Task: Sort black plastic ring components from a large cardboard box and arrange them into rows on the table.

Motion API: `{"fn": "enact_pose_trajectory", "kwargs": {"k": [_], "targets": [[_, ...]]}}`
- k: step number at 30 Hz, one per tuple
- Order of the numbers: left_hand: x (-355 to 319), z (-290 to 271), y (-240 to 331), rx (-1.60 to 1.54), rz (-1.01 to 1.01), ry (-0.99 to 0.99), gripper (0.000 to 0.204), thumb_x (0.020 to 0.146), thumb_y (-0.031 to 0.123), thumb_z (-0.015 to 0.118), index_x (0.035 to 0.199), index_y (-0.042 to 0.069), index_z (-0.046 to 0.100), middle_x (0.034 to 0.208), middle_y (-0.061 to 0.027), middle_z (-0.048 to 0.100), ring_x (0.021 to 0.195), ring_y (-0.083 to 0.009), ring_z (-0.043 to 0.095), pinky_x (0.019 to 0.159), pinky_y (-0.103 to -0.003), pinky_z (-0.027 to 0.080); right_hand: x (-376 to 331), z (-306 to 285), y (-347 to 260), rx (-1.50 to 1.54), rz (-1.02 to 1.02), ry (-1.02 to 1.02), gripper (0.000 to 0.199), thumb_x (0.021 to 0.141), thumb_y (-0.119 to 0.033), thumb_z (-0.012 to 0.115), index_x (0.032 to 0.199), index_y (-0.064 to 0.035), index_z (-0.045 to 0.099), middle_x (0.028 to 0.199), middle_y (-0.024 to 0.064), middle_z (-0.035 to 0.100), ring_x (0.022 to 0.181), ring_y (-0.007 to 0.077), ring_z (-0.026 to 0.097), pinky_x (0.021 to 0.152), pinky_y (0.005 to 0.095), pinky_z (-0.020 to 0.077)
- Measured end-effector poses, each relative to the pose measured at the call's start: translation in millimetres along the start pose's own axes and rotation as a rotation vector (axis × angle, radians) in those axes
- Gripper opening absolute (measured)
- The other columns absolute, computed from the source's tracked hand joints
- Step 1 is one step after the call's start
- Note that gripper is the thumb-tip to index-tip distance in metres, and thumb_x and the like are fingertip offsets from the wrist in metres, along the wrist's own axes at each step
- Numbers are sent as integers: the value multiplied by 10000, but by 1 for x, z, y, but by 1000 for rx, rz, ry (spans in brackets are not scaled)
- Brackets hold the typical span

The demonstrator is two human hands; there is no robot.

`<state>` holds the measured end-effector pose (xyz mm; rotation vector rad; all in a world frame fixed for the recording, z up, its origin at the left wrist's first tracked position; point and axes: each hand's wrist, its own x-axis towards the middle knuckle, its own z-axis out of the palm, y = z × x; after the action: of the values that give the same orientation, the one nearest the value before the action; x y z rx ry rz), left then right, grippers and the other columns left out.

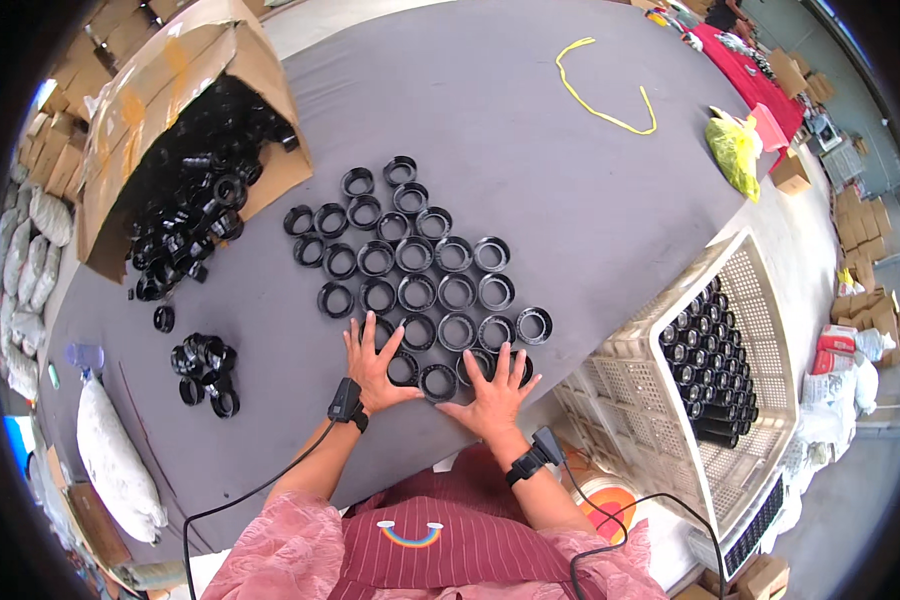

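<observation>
Black plastic rings [416, 292] stand in a loose cluster of rows on the grey tabletop [450, 90], their round openings facing up. My left hand [375, 374] rests at the near left edge of the cluster, fingers spread over and against the rings there. At the near right edge lies my right hand [494, 394], also spread, its fingertips reaching over the nearest rings. Between my two thumbs sits one ring [438, 383] at the front of the group. My fingers partly cover a few rings.
At the far left a tipped cardboard box [175, 70] spills more black rings [185, 215]. A small heap of rings [205, 368] lies nearer. To my right stands a white plastic crate [625, 400] with stacked black rings. Yellow cord [567, 85] and a yellow bag [733, 152] lie farther off.
</observation>
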<state>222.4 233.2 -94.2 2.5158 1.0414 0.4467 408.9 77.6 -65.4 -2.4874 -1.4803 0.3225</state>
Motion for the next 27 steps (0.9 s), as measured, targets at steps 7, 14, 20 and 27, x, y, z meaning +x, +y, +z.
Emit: {"fn": "enact_pose_trajectory", "kwargs": {"k": [7,14,20,27], "targets": [[77,34,49,-66,61,-3,1158,461,621,870,1460,213,451,1580,-285,148,1359,-594,240,1089,-671,262,53,-20,71,-25,35,80,1009,529,-726,773,1433,-382,484,1611,211,156,1472,476,90,998,828,94],[162,66,110,-106,84,-43,1136,497,538,894,1475,203,425,1575,-289,146,1348,-592,251,1102,-647,270,124,-60,141,-40,155,51,1053,538,-698,789,1469,-368,424,1601,215,180,1475,470,85,1027,818,66],[232,103,144,-130,52,19,1131,476,520,908,1461,203,452,1575,-297,137,1345,-605,239,1086,-680,270,174,-85,171,-1,268,19,1024,563,-652,810,1465,-358,424,1615,196,144,1482,453,73,1026,821,81],[274,112,160,-44,33,-139,1106,553,643,836,1502,285,397,1611,-242,124,1399,-607,150,1117,-694,187,213,-84,173,50,521,27,975,661,-579,794,1500,-329,363,1624,191,106,1489,444,39,1014,831,104]]}}
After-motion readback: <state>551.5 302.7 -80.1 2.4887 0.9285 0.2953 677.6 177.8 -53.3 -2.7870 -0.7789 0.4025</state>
